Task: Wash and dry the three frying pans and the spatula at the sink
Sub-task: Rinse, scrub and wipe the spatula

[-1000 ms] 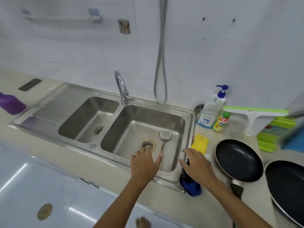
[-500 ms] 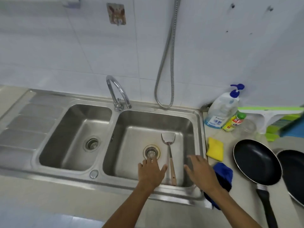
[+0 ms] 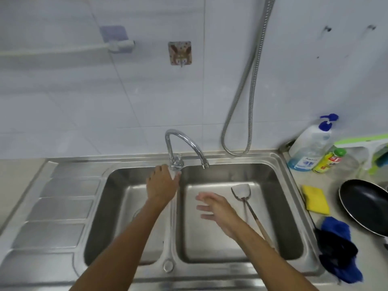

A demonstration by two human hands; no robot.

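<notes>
A steel spatula (image 3: 241,189) with a wooden handle lies in the right basin of the double sink (image 3: 231,159). My right hand (image 3: 218,211) hovers over that basin just left of the spatula, fingers spread and holding nothing. At the base of the chrome tap (image 3: 184,139), my left hand (image 3: 161,185) has its fingers closed around the tap handle (image 3: 177,162). No water shows at the spout. One black frying pan (image 3: 365,204) sits on the counter at the right edge, partly cut off. The other pans are out of view.
A yellow sponge (image 3: 316,199) and a blue cloth (image 3: 338,248) lie on the counter between sink and pan. A soap pump bottle (image 3: 308,148), a small yellow bottle (image 3: 328,160) and a green-white squeegee (image 3: 369,143) stand behind. A metal hose (image 3: 247,80) hangs on the wall. The drainboard (image 3: 58,206) is at left.
My left hand moved from the near rim of the right basin up to the tap handle. My right hand went from the sink's right rim to above the basin. The view tilted up and left.
</notes>
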